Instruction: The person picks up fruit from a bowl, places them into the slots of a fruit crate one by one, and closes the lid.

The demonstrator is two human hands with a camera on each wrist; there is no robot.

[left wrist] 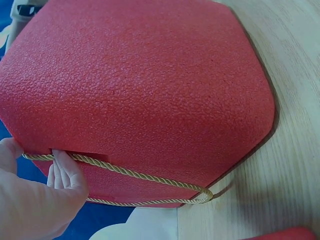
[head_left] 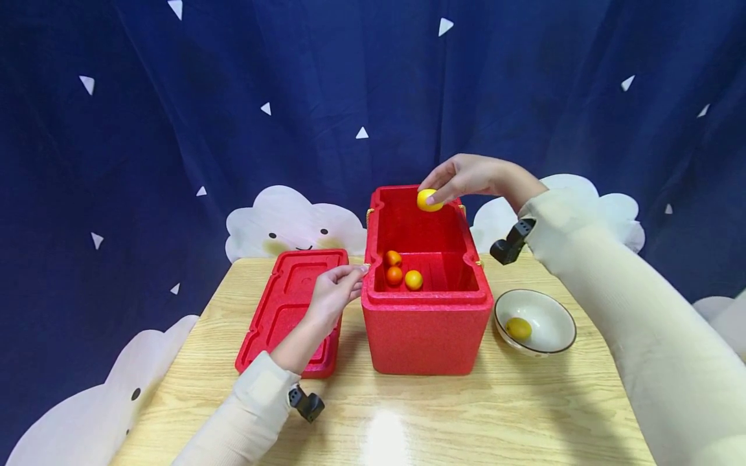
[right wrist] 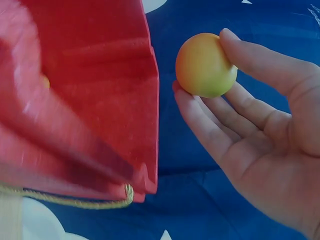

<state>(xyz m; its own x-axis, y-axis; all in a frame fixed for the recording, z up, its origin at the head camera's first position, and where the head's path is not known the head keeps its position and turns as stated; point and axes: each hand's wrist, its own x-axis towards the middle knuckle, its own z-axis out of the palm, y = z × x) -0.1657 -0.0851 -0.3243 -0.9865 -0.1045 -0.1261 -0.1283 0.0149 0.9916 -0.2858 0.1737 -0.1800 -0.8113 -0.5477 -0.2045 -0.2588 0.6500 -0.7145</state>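
My right hand (head_left: 466, 178) pinches a small round yellow-orange fruit (right wrist: 206, 65) with a greenish patch between thumb and fingertips, above the far part of a red foam box (head_left: 428, 336). The box stands uncovered on the table. Inside, on its floor, lie an orange-red fruit (head_left: 394, 276), another orange fruit (head_left: 393, 258) and a yellow-orange one (head_left: 414, 279). My left hand (head_left: 335, 291) grips the box's left rim. In the left wrist view its fingers bend against the box's side beside a twisted gold rope handle (left wrist: 145, 176), thumb up at the edge.
A red lid (head_left: 291, 304) lies flat left of the box. To the right stands a white bowl (head_left: 553, 320) with a dark rim, holding one yellow fruit (head_left: 518, 329). Behind the wooden table (head_left: 443, 414) hangs a dark blue curtain (head_left: 320, 65) with white shapes.
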